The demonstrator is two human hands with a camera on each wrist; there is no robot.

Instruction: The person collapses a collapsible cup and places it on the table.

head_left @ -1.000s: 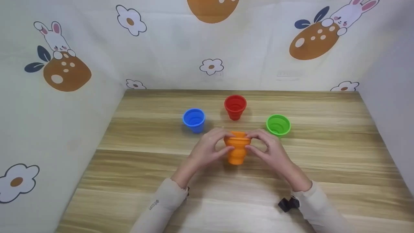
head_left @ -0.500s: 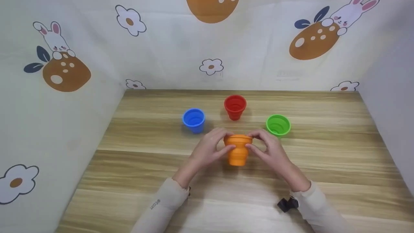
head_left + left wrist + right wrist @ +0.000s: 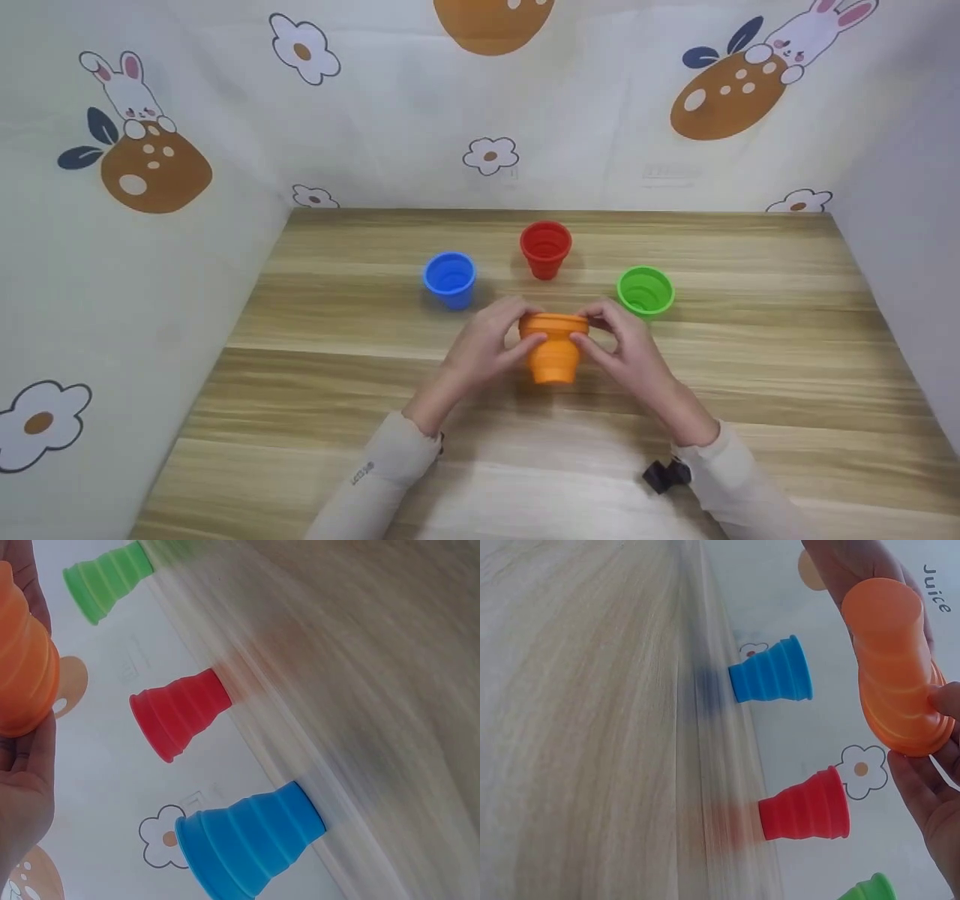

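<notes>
Between both hands is an orange collapsible cup [image 3: 555, 351], its stepped side facing the head camera and its narrow base toward the person. My left hand [image 3: 480, 341] pinches the rim on the left, thumb on the near side. On the right, my right hand [image 3: 630, 345] pinches the same rim, also thumb in front. Seen from the right wrist, the orange cup [image 3: 896, 664] shows its flat base and is held above the table. Its inside is hidden in the head view.
Three more collapsible cups stand upright beyond the hands: a blue cup [image 3: 450, 279] on the left, a red cup [image 3: 546, 249] farthest back, and a green cup [image 3: 646, 290] on the right. A patterned cloth wall [image 3: 405, 112] rises behind the wooden table [image 3: 330, 420].
The orange cup has tipped so its opening turns away from the head camera; its inside, visible a second ago, is now hidden. Both hands keep their pinch, nearly in place.
</notes>
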